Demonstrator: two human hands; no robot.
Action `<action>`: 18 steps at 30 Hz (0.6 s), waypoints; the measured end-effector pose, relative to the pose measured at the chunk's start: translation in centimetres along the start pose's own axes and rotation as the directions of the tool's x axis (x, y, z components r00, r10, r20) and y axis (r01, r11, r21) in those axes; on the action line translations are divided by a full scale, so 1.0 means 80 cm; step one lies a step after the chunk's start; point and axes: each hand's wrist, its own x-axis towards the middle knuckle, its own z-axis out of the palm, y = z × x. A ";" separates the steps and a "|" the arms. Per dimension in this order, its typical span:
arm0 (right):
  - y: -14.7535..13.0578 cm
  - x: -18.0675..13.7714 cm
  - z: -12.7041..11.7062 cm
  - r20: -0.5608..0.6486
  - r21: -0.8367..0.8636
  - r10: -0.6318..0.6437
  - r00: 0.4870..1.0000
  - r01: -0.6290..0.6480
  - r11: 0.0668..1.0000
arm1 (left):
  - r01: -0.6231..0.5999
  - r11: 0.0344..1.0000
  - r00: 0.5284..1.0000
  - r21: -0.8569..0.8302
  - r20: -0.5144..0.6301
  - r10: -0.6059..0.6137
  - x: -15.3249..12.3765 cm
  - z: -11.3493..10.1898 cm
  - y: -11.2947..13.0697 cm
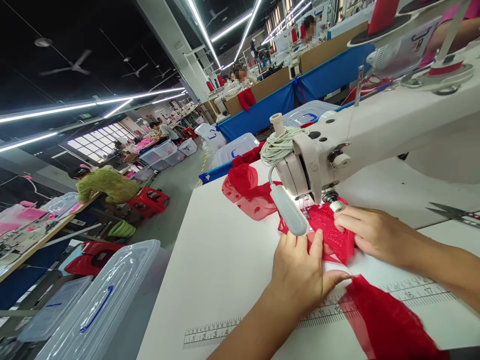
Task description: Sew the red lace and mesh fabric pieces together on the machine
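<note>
Fingers [318, 240] of both hands press flat — ungripping — on red lace [332, 232]; lidded bin [101, 300] nearby.

A garment factory: rows of worktables, a sewing machine [337, 155], red lace fabric [332, 232], storage bins [101, 300].

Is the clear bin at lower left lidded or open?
Lidded: the clear bin has a flat lid with a blue handle covering its top.

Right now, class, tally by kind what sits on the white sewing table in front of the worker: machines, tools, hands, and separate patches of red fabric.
Sewing machine: 1
Scissors: 1
Hands on the fabric: 2, left hand and right hand
Red fabric patches: 3, red lace under the needle, red heap behind, red piece at the front edge
Total: 7
</note>
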 end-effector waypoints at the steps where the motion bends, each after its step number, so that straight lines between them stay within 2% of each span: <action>1: -0.001 0.002 -0.001 -0.005 0.003 -0.013 1.000 0.013 1.000 | -0.004 1.000 1.000 0.007 0.004 0.004 -0.001 0.001 0.000; 8: -0.009 0.009 -0.006 0.031 0.051 0.014 0.999 -0.016 0.999 | 0.036 0.998 0.998 0.049 0.055 -0.039 -0.001 0.004 0.001; 11: -0.015 0.009 -0.010 0.070 0.048 0.033 0.997 -0.036 0.998 | 0.055 0.998 0.998 0.009 0.009 -0.055 0.006 0.003 0.004; 14: -0.018 0.007 -0.012 0.091 0.021 0.047 0.995 -0.049 0.999 | 0.004 0.999 0.998 -0.048 -0.061 -0.007 0.011 0.005 0.005; 18: -0.018 0.004 -0.014 0.052 -0.096 -0.011 0.999 0.016 0.995 | -0.076 0.987 0.994 -0.143 -0.087 0.064 0.011 0.011 0.001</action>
